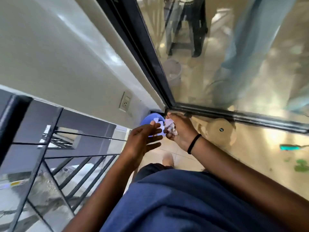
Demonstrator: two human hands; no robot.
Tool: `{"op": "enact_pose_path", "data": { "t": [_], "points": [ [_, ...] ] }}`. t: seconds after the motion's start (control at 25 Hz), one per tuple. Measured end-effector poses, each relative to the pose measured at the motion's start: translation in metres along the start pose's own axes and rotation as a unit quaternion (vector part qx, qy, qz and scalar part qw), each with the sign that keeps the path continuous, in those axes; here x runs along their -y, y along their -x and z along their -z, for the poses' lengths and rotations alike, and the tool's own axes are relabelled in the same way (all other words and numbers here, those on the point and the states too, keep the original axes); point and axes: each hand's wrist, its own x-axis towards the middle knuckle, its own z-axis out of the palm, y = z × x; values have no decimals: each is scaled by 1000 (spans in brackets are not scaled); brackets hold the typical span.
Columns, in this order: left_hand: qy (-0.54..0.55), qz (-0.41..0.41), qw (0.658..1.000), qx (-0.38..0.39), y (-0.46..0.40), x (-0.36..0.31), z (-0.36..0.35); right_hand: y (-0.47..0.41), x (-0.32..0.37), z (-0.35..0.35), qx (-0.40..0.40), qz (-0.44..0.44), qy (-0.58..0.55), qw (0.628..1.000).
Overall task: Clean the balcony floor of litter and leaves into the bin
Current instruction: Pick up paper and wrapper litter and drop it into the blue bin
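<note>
Both hands hover over the blue bin (pixel 145 121) at twelve o'clock: right hand (pixel 179 131) clutching crumpled paper (pixel 170 127), left hand (pixel 143 139) flat-fingered, so scraps could miss the rim.

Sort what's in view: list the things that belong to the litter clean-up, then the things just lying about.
Belongs to the job:
- blue bin, paper already inside
- crumpled paper, gripped in the right hand
- left hand, open over the bin

Just there:
- wall socket
- black railing
- glass door
- black wristband
</note>
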Motion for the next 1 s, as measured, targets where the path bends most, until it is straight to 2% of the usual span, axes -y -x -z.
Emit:
{"op": "enact_pose_path", "data": {
  "t": [0.12,0.24,0.44,0.52,0.6,0.68,0.76,0.88,1.0],
  "points": [
    [-12,40,999,15,-41,9,33,-31,-30,-36,-39,-38,-1,999],
    [15,123,992,20,-98,44,55,-81,-67,-49,-106,-57,-10,993],
    [21,235,972,3,-231,137,81,-213,-141,-21,-214,-104,-16,971],
    [27,252,966,-48,-280,184,90,-277,-174,-5,-234,-129,-10,964],
    [47,252,959,-121,-321,221,102,-328,-197,2,-219,-134,17,966],
    [42,277,949,-142,-354,257,116,-364,-210,4,-170,-160,56,971],
    [14,299,945,-133,-373,278,128,-379,-214,5,-118,-199,71,970],
    [-42,268,956,-110,-372,281,120,-370,-216,37,-74,-223,67,970],
    [-93,230,967,-66,-374,260,116,-346,-220,57,-87,-205,11,975]
  ]
}}
